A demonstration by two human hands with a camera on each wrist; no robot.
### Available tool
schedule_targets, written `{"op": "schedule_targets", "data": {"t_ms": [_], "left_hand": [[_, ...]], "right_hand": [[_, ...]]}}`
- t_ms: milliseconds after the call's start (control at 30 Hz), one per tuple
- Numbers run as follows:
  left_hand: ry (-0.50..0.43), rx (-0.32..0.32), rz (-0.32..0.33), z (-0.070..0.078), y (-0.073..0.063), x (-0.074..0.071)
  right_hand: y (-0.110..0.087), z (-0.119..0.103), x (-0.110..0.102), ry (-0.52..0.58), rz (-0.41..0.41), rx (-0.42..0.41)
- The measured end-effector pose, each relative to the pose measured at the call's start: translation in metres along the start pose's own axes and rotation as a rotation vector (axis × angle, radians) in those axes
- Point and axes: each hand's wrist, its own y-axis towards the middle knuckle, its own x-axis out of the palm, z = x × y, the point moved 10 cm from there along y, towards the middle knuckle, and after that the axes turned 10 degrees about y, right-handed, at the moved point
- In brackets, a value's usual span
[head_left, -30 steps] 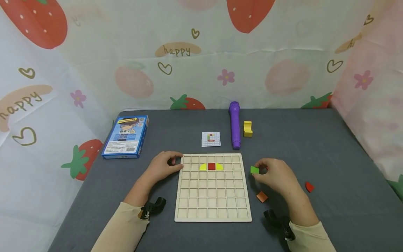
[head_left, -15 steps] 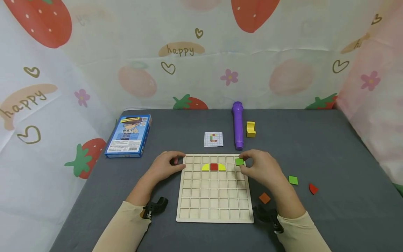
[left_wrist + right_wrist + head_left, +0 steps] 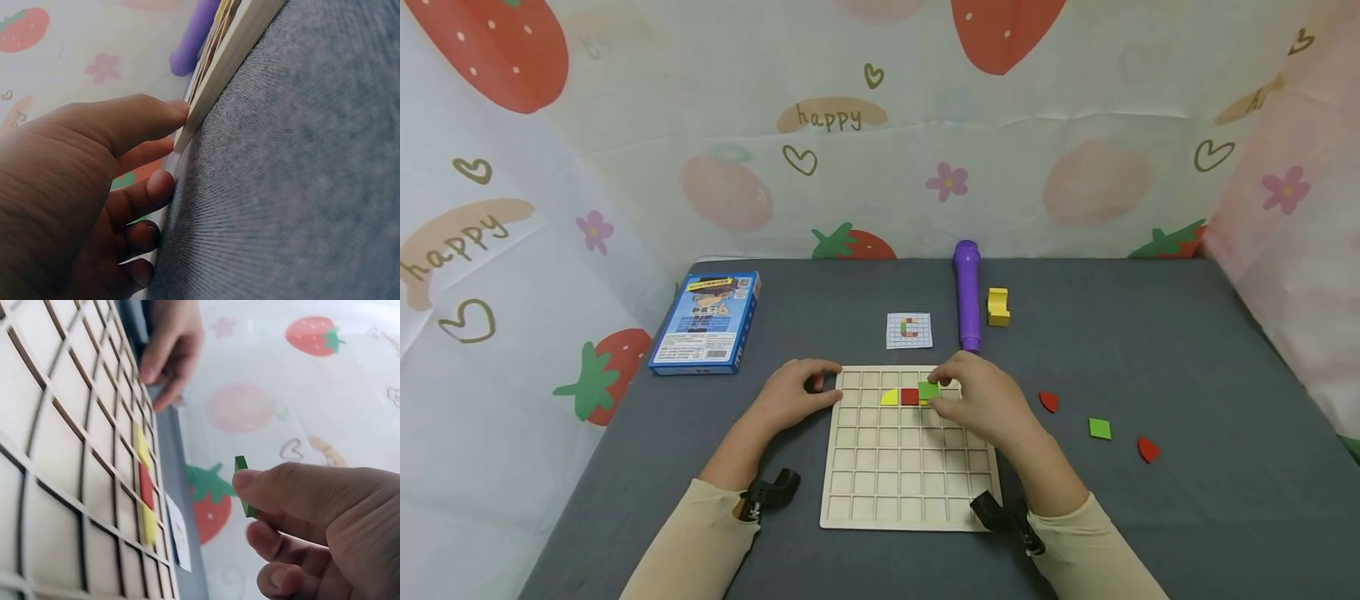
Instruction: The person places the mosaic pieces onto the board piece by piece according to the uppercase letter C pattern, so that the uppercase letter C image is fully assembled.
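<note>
My left hand (image 3: 797,392) holds the upper left corner of a pale wooden grid board (image 3: 880,483) with thumb and index finger; its other fingers curl loosely below in the left wrist view. Between thumb and index finger my right hand (image 3: 985,396) pinches a green square tile (image 3: 928,390). That tile hovers over the board's upper part, apart from it in the right wrist view. Set in one row are a yellow quarter-round tile (image 3: 890,398), a red square tile (image 3: 909,397) and another yellow tile (image 3: 149,525), mostly covered by the green one in the head view.
Right of the board lie two red quarter-round tiles (image 3: 1048,402) and another green square tile (image 3: 1100,428). Behind it are a small pattern card (image 3: 909,332), a purple microphone-shaped stick (image 3: 967,292) and a yellow block (image 3: 997,307). A blue box (image 3: 703,325) lies at the back left.
My right hand has carried the green tile leftward from beside the board to above the right yellow tile. The orange tile is now out of sight near my right forearm. My left hand stays put.
</note>
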Motion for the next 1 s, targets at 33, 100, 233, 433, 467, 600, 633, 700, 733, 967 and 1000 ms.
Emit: {"op": "schedule_targets", "data": {"t_ms": [33,100,233,433,467,600,633,700,733,967,1000], "left_hand": [[0.001,0.0,-0.001,0.0,0.0,0.0],[0.001,0.002,-0.002,0.001,0.0,-0.001],[0.0,0.004,0.001,0.0,0.0,-0.001],[0.004,0.017,0.0,0.001,-0.001,0.0],[0.003,0.018,0.001,0.001,-0.001,0.0],[0.003,0.013,0.001,0.001,0.0,0.0],[0.003,0.011,0.001,0.001,0.0,0.0],[0.005,0.011,0.001,0.001,0.0,0.0],[0.007,0.01,0.001,0.001,0.0,0.001],[0.017,0.014,0.008,0.002,0.0,0.0],[0.016,0.014,0.009,0.002,0.0,0.0]], "right_hand": [[0.001,-0.002,0.003,-0.005,-0.002,-0.001],[0.003,-0.004,0.011,-0.012,-0.009,-0.005],[0.008,-0.007,0.03,-0.003,-0.043,-0.012],[0.013,-0.005,0.055,-0.015,-0.1,-0.022],[0.013,-0.004,0.059,-0.017,-0.113,-0.022],[0.012,-0.002,0.069,-0.016,-0.142,-0.022],[0.012,-0.002,0.07,-0.012,-0.141,-0.026],[0.011,-0.002,0.07,-0.014,-0.124,-0.036],[0.01,-0.003,0.07,-0.019,-0.113,-0.042],[0.007,-0.01,0.068,-0.074,-0.051,-0.083],[0.007,-0.009,0.068,-0.077,-0.054,-0.078]]}}
